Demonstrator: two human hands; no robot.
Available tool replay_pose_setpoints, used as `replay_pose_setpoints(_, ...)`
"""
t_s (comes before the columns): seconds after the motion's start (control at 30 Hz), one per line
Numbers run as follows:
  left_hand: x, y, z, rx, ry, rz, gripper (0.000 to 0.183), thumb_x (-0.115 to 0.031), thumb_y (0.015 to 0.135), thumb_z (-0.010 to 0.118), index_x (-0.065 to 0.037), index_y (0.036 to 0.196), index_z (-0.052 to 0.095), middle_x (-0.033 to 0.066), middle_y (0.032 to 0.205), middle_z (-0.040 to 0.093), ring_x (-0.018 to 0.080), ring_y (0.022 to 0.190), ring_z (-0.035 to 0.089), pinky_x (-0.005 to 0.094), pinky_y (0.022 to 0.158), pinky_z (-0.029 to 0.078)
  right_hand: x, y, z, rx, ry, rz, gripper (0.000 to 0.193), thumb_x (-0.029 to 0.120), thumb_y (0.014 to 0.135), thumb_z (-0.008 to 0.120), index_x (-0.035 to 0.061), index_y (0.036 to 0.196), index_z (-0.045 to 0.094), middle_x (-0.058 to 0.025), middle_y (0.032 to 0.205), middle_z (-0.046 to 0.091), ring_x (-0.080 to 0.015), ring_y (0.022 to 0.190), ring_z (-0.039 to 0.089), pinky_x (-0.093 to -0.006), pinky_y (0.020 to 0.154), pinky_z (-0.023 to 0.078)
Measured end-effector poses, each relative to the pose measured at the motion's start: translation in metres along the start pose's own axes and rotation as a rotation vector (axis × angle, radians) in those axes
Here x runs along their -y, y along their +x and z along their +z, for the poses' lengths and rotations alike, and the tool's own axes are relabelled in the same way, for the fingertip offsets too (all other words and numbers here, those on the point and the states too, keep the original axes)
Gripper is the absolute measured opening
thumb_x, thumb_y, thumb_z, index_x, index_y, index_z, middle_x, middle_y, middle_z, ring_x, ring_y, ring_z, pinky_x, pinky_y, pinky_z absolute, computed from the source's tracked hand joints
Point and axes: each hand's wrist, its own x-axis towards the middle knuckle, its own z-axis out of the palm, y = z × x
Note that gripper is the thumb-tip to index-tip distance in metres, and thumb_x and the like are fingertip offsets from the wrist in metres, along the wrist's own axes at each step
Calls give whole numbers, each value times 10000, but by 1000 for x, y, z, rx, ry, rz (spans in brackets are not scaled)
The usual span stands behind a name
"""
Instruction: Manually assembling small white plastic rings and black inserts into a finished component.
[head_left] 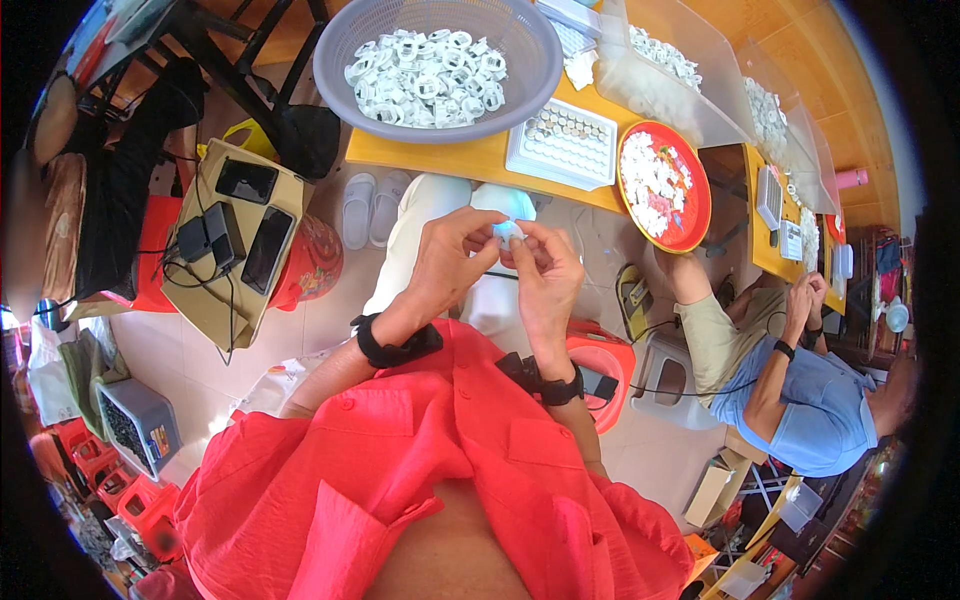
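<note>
Both my hands meet above my lap, in front of the table edge. Between their fingertips is a small white plastic part (507, 232), bluish in the light. My left hand (455, 258) pinches it from the left with thumb and fingers. From the other side, my right hand (548, 280) grips it too, thumb and forefinger pressed close. The fingers cover much of the part, so its exact shape is hidden. A grey basket (334, 80) beyond my hands holds many white ring-shaped plastic pieces (425, 80). Next to it lies a white tray (590, 172) with rows of round cells, some holding discs.
A red round tray (690, 222) with small white pieces overhangs the table edge (440, 158). Clear bins (690, 95) stand behind it. At left, a cardboard box (190, 285) carries phones and cables. A co-worker in a blue shirt (815, 415) sits at right, beside a grey stool (668, 385).
</note>
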Motion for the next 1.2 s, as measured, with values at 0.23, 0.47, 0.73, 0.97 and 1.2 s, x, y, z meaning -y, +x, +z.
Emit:
replay_pose_setpoints(0.23, -6, 2, -2, 38, -647, -372, 219, -4, 787, 562, 9, 1000, 612, 38, 894, 612, 102, 805, 560, 234, 752, 450, 5, 2, 2, -20, 171, 137, 86, -38, 800, 576, -27, 885, 566, -30, 759, 576, -95, 693, 607, -196, 600, 485)
replay_pose_setpoints(0.47, -11, 3, -7, 13, -626, -428, 250, 12, 762, 566, 39, 1009, 596, 68, 949, 604, 127, 845, 550, 246, 748, 446, -5, -3, 7, -59, 96, 131, 71, 19, 793, 597, 1, 859, 578, -21, 728, 606, -61, 633, 564, -195, 572, 443)
replay_pose_setpoints(0.73, 6, 10, -5, 5, -857, -579, 241, 65, 741, 521, 25, 963, 605, 70, 868, 602, 130, 805, 548, 232, 713, 447, -5, 1, 9, -82, 8, 61, 81, 27, 777, 615, -10, 833, 569, -21, 684, 593, -62, 625, 561, -208, 571, 450)
replay_pose_setpoints(0.97, -8, 25, -17, 60, -781, -506, 247, 12, 788, 550, 15, 1033, 583, 76, 946, 597, 133, 833, 566, 259, 757, 460, 1, 25, -1, 15, 157, 205, 103, 17, 765, 630, 13, 843, 564, -32, 687, 593, -78, 627, 562, -230, 568, 464)
replay_pose_setpoints(1.2, -102, 40, -83, 210, -557, 137, 328, -122, 830, 528, 8, 1132, 532, 148, 1043, 578, 207, 906, 587, 302, 800, 456, 81, 162, -92, -300, 52, -195, 144, 48, 818, 571, 0, 950, 543, -73, 778, 607, -138, 758, 610, -240, 594, 495)
